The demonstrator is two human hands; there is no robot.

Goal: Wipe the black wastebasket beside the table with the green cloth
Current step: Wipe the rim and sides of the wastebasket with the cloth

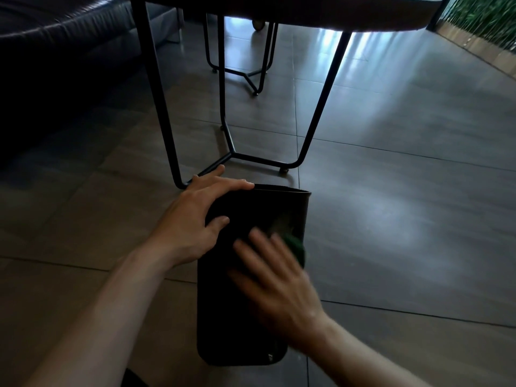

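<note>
I see the black wastebasket [240, 308] lying tipped on the tiled floor [405, 191], its open mouth pointing away from me toward the table and its closed base nearest the camera. It sits just in front of the thin black metal legs [167, 107] that hold up the surface [307, 15], whose dark edge runs across the top of the view. The rim of the basket ends close to the foot of that leg frame.

My left hand [195, 219] rests on the far left corner of the basket near the rim. The fingers are spread and fairly straight, draped over the upper edge, with the thumb laid on the basket's upturned side. Nothing is pinched there; the hand lies flat against the plastic.

My right hand [276, 277] is over the middle of the upturned side, blurred by motion. Its fingers look extended and fanned, pressing down on the green cloth [296, 247], of which only a small bunched part shows past the fingertips at the basket's right edge. Because of the blur I cannot tell for sure whether any finger curls around the cloth; what I can see reads as a flat, pressing grip.

A dark sofa [55, 51] fills the upper left, and a second set of thin legs [245, 71] stands farther back under the surface. Green foliage [488, 18] shows at the upper right corner.
</note>
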